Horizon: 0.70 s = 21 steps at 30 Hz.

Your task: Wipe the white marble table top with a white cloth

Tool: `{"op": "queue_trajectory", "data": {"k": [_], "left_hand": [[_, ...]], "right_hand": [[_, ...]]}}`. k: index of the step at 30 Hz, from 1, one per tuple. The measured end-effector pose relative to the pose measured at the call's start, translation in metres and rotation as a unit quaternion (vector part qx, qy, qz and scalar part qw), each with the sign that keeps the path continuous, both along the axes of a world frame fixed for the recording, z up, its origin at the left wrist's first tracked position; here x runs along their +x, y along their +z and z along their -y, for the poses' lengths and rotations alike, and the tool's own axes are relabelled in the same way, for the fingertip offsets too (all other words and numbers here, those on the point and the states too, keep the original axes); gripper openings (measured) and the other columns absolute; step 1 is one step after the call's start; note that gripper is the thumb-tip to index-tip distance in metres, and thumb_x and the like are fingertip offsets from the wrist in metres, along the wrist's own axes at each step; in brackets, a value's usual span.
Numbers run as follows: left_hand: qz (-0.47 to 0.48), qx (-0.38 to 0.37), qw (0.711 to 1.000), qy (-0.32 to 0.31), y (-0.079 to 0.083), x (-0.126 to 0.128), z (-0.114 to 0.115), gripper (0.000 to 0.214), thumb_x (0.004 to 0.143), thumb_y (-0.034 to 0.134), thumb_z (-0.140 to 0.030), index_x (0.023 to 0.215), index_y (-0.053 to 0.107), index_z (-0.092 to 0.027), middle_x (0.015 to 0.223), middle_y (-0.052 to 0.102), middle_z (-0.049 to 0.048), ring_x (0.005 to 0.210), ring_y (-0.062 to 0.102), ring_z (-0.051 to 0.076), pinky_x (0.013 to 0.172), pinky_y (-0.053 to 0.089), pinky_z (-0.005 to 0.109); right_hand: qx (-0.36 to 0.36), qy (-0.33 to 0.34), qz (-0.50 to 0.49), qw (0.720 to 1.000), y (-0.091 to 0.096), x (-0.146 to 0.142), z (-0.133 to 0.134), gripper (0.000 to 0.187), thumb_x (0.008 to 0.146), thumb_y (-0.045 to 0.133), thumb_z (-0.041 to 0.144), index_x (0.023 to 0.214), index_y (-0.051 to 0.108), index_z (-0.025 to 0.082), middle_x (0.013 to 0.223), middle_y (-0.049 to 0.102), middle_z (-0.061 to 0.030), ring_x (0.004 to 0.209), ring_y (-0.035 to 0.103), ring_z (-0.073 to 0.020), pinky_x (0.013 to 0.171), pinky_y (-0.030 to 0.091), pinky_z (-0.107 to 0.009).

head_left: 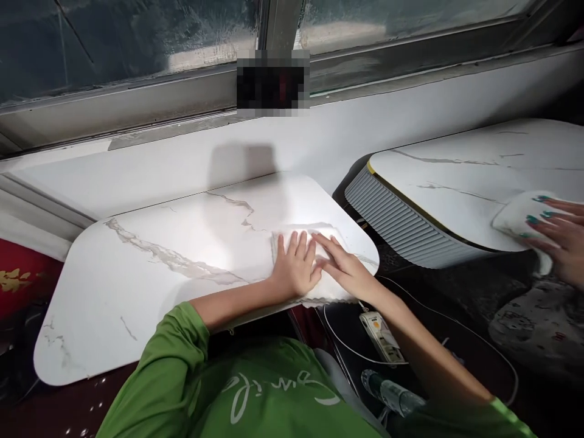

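Note:
A white cloth [314, 294] lies spread near the right end of a white marble-patterned tabletop [137, 304], its front edge hanging a little over the table's edge. My left hand [295, 267] rests flat on the cloth with its fingers spread. Just to the right, my right hand [347, 267] also lies on the cloth, fingers stretched toward the left hand. Both palms face down, and the thumb of the left hand comes close to the fingers of the right.
At right, another person's hand [566, 228] presses a white cloth [515, 216] on a second marble-patterned top [438, 176] with a ribbed side. Below are a power strip [381, 334], its cable and a plastic bottle [392, 392]. A window [137, 42] runs along the back.

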<state>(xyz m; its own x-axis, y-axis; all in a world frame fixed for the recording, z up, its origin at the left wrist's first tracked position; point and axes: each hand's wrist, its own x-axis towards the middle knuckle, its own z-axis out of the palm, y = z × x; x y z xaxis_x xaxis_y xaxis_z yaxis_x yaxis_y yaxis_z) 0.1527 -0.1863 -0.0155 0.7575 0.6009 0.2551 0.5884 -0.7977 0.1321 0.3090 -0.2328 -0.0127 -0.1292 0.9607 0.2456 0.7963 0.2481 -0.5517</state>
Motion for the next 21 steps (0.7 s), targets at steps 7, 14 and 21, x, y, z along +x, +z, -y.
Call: {"op": "queue_trajectory", "data": {"k": [7,14,21], "left_hand": [[-0.012,-0.032,0.998,0.051,0.003,-0.009,-0.029,0.055,0.094,0.032,-0.031,0.143,0.033,-0.006,0.150,0.031,0.0171,0.141,0.023,0.032,0.113,0.015,0.058],[-0.062,-0.134,0.982,0.117,0.016,-0.020,-0.139,0.056,0.096,0.023,-0.026,0.149,0.021,-0.008,0.156,0.019,0.0102,0.144,0.013,0.026,0.117,0.006,0.053],[-0.019,-0.084,0.983,0.161,0.013,-0.054,-0.186,0.054,0.096,0.022,-0.025,0.147,0.027,-0.009,0.154,0.025,0.0084,0.143,0.018,0.023,0.118,0.007,0.047]], "right_hand": [[0.030,0.008,0.137,0.990,-0.004,-0.019,-0.039,0.054,0.096,0.022,0.031,0.147,0.028,0.015,0.148,0.039,-0.0105,0.140,0.029,-0.0225,0.115,0.025,-0.051],[0.034,-0.034,0.153,0.987,-0.005,-0.048,-0.159,0.053,0.091,0.023,0.022,0.139,0.041,0.006,0.144,0.045,-0.0122,0.136,0.037,-0.0238,0.113,0.027,-0.046],[0.031,-0.019,0.139,0.990,0.000,-0.086,-0.218,0.054,0.090,0.025,0.019,0.140,0.041,0.005,0.145,0.043,-0.0115,0.137,0.035,-0.0223,0.115,0.023,-0.041]]}}
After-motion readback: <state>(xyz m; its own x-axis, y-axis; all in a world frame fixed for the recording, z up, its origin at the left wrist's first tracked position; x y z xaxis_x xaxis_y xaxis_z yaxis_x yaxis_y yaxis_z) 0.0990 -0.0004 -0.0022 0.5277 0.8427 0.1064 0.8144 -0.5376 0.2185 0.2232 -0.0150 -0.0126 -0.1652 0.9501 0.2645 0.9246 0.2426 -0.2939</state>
